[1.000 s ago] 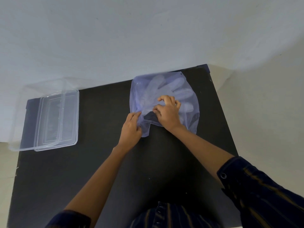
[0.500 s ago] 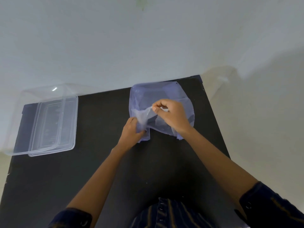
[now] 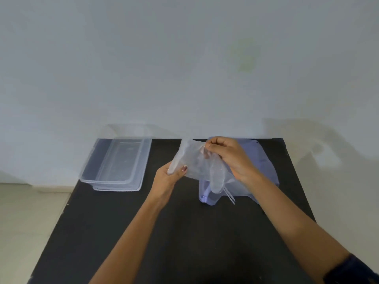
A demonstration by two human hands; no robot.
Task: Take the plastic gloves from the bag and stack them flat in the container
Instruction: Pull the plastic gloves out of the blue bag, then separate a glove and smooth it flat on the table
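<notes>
A thin clear plastic glove (image 3: 194, 160) hangs in the air between my hands, its fingers drooping down to the right. My left hand (image 3: 167, 178) pinches its lower left edge. My right hand (image 3: 227, 158) pinches its upper edge. Below and behind them the bluish translucent bag (image 3: 264, 173) lies on the black table (image 3: 164, 232), its mouth toward me. The clear rectangular container (image 3: 117, 165) stands at the table's far left corner, apart from both hands. I cannot tell whether anything lies in it.
A white wall rises right behind the table's far edge. Pale floor shows past the table's left and right edges. My dark sleeve sits at the lower right corner.
The glove has come out of the bag and risen off the table. Both hands lifted with it and shifted left toward the container. The camera tilted up.
</notes>
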